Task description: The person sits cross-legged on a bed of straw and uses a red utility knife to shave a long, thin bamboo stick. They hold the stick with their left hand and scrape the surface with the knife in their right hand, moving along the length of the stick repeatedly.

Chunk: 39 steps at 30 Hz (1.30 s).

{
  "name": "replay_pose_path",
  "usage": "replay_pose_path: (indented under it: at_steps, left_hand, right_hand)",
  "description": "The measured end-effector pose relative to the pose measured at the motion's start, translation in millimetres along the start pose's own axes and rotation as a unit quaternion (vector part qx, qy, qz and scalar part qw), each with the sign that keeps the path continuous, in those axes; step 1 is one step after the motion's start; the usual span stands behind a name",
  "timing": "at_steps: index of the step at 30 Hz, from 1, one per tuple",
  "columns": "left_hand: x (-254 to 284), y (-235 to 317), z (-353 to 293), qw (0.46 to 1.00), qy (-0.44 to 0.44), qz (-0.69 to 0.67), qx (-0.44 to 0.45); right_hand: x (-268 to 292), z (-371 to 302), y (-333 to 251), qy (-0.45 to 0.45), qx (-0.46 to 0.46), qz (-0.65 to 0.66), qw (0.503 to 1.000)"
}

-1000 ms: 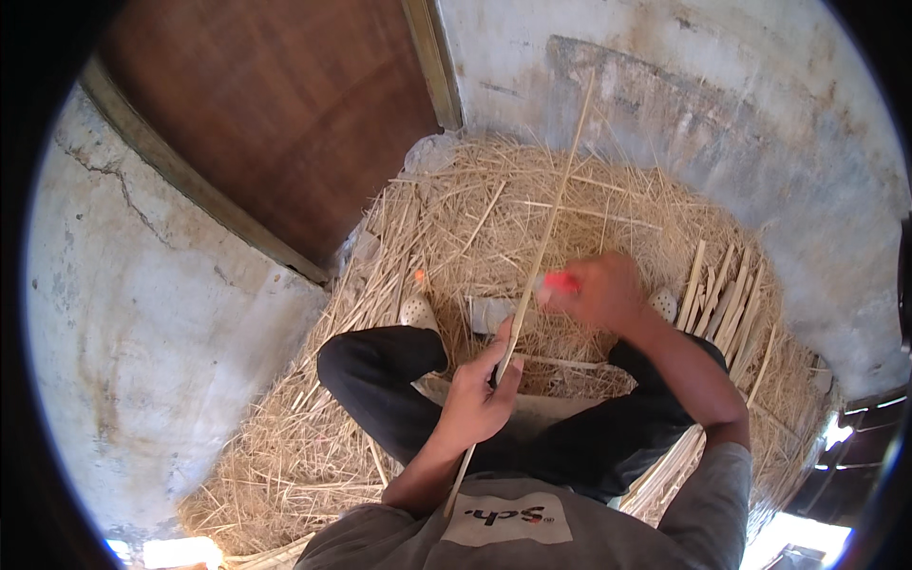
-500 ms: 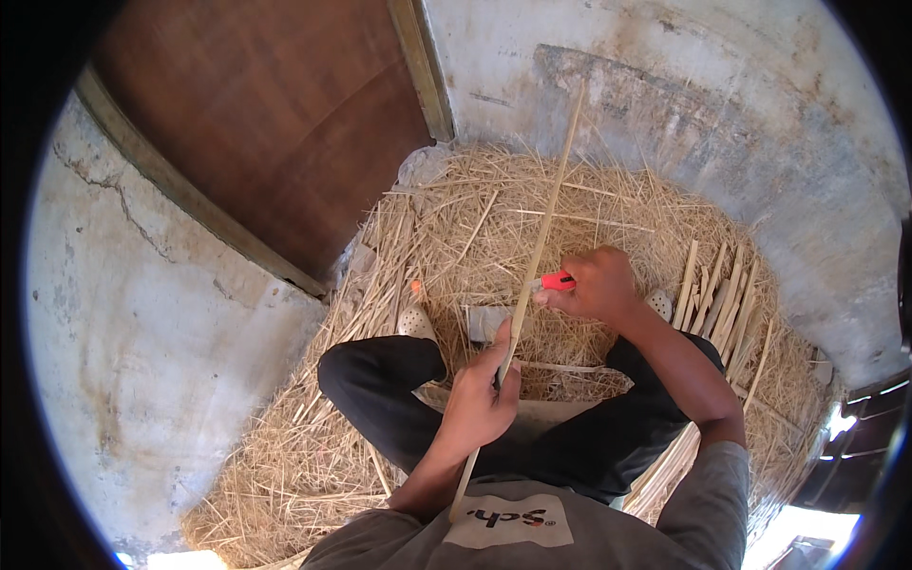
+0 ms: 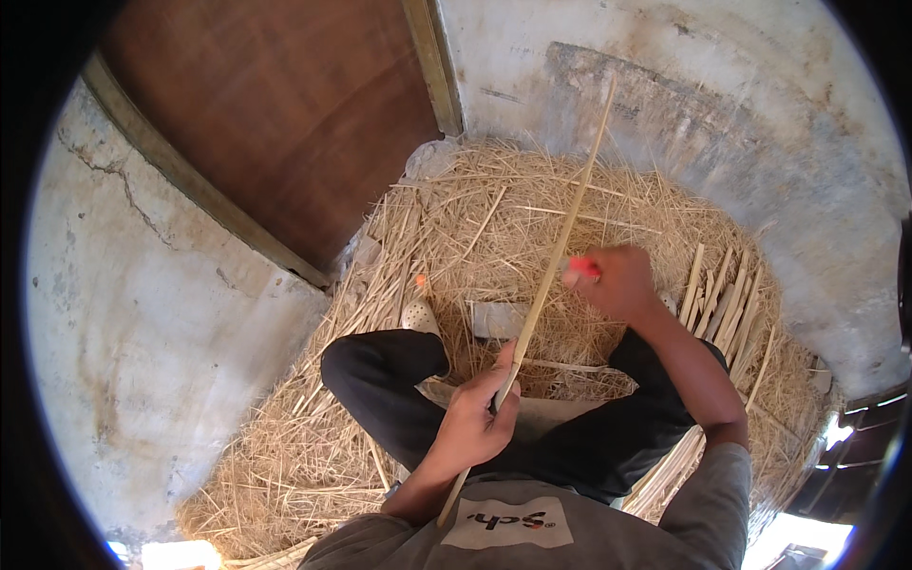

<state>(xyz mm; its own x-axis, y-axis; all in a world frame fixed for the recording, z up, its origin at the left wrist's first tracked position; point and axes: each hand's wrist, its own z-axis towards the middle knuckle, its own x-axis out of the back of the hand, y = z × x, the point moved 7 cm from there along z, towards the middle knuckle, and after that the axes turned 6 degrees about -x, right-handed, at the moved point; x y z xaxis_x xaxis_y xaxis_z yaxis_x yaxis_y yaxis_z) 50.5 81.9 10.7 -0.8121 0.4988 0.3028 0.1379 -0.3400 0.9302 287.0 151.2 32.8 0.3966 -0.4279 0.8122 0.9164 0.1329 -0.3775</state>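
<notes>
A long, narrow bamboo strip [image 3: 560,242] slants across in front of me, its lower end by my shirt and its thin tip pointing toward the far wall. Around its lower part my left hand [image 3: 475,418] is closed, thumb along the strip. A small dark piece shows between that thumb and fingers; I cannot tell what it is. To the right of the strip, my right hand [image 3: 622,283] grips a red-handled cutter knife [image 3: 585,268]. Motion smears the knife, and its blade does not show clearly. It appears a little apart from the strip.
Straw-like shavings [image 3: 484,190] cover the floor around my crossed legs. Split bamboo strips [image 3: 727,302] lie bundled at the right. A grey block [image 3: 499,320] sits between my knees, with a pale perforated shoe [image 3: 419,315] beside it. Walls and a brown door [image 3: 266,114] stand close.
My right hand with the knife has moved right, away from the strip. The strip's far tip has swung right, while my left hand keeps its hold. The whole view has shifted slightly.
</notes>
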Motion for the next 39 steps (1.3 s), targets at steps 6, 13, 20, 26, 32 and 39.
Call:
replay_pose_path:
  at_steps: [6,13,20,26,32,39]
  left_hand:
    - [-1.1,5.6,0.6,1.000,-0.006,-0.013,-0.004]
    - [3.0,14.3,6.1,0.999,-0.012,0.046,0.003]
    - [5.9,9.1,-7.1,0.999,-0.002,0.008,-0.047]
    - [7.3,11.9,-23.6,0.997,-0.080,0.021,0.004]
    - [4.2,-12.4,-68.2,0.993,-0.090,-0.075,0.032]
    - [-12.6,-47.8,-39.1,0.905,-0.050,-0.347,0.241]
  right_hand:
    - [-6.2,-5.1,-0.2,-0.011,-0.011,0.009,1.000]
    - [6.3,5.5,-8.4,0.063,0.089,-0.033,0.993]
    - [7.9,14.5,29.6,0.035,-0.030,-0.059,0.997]
    - [30.6,35.9,86.9,0.093,-0.161,-0.073,0.980]
    - [64.8,31.2,169.8,0.112,-0.277,-0.090,0.950]
    - [23.8,-11.7,72.9,0.010,-0.167,0.003,0.986]
